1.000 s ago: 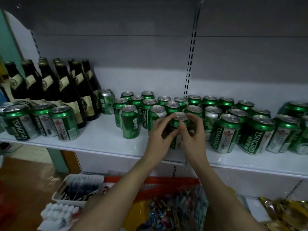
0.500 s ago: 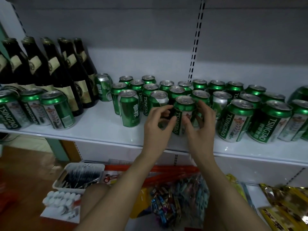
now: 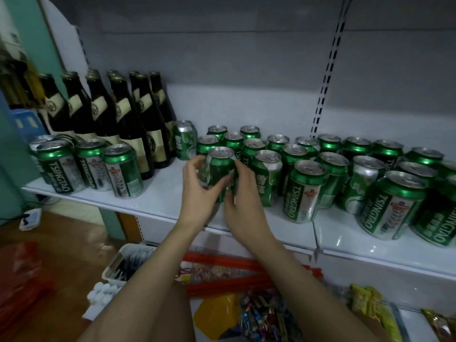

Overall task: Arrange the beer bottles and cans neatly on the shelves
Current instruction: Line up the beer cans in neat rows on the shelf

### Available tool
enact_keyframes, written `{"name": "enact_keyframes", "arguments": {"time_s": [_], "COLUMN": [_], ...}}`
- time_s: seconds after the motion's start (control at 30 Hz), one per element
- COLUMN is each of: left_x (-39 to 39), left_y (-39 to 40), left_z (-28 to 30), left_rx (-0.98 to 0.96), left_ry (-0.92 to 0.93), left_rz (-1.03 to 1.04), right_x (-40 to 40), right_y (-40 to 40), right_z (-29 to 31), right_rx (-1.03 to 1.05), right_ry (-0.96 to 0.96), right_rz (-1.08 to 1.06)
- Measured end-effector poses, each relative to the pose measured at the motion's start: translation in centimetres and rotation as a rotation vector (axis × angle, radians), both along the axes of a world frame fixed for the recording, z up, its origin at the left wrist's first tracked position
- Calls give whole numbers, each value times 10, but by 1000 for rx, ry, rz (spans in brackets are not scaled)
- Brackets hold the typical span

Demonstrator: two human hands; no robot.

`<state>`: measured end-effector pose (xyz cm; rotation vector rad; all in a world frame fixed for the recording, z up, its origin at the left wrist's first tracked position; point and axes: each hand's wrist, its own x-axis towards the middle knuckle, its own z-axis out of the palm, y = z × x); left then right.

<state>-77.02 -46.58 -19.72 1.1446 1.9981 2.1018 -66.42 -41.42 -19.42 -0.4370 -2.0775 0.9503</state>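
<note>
Tsingtao can [image 3: 219, 169], green, front of the middle cluster on the white shelf [image 3: 158, 206], is the one being worked. Left hand [image 3: 197, 193] has curled fingers on its left side, thumb low on the front. Right hand [image 3: 243, 196] wraps its right side, fingertips on the body. Both grip it. It sits between the two palms, upright, base hidden behind the hands, so can't tell whether it's on the shelf or just lifted.

Progress, my read: partway.
- Dark beer bottles [image 3: 123, 119] stand in tidy rows at far left, labels mostly forward. Looks done.
- Three cans [image 3: 86, 166] in a near row left of the hands, upright, roughly in line.
- One lone can [image 3: 183, 140] just beside the bottles, tilted off the grid.
- Middle cluster [image 3: 283, 154] is upright and roughly in rows, but labels face different ways.
- Right group [image 3: 392, 203] is looser, with the near cans at mixed angles and uneven gaps. The can [image 3: 304, 191] near the shelf joint sits forward of its neighbours.

Left to do, as a guess: turn the held can label-out, close the bare gap between the three left cans and the cluster, then square up the right side.

Lower shelf holds a basket [image 3: 128, 265] and snack packets [image 3: 264, 317], not part of this job.
</note>
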Motion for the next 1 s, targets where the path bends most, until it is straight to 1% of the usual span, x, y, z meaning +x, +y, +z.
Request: {"name": "enact_keyframes", "arguments": {"time_s": [0.03,0.13,0.2,0.33,0.53,0.7,0.8,0.9,1.0], "left_x": [-2,-9,-13,-16,-19,-17,-13,-21,-38], "left_y": [1,2,1,-3,1,-3,-10,-23,-30], "left_z": [-1,-5,-7,-8,-8,-11,-6,16,51], "left_rx": [-18,-40,-36,102,33,37,115,211,276], "left_ry": [-16,-152,-174,-289,-296,-213,-163,-77,-5], "left_rz": [-8,-28,-8,-100,-142,-74,-19,49,36], "right_x": [-7,-15,-14,-9,-9,-7,-7,-12,-27], "right_y": [-2,-2,2,12,17,14,3,-4,-2], "right_z": [-2,-12,-17,-18,-20,-18,-6,23,73], "right_rx": [-36,-104,-106,-129,-164,-175,-146,-47,10], "right_ry": [-27,-74,-83,-50,-164,-113,-85,-64,26], "right_rz": [19,51,43,47,119,110,150,202,233]}}
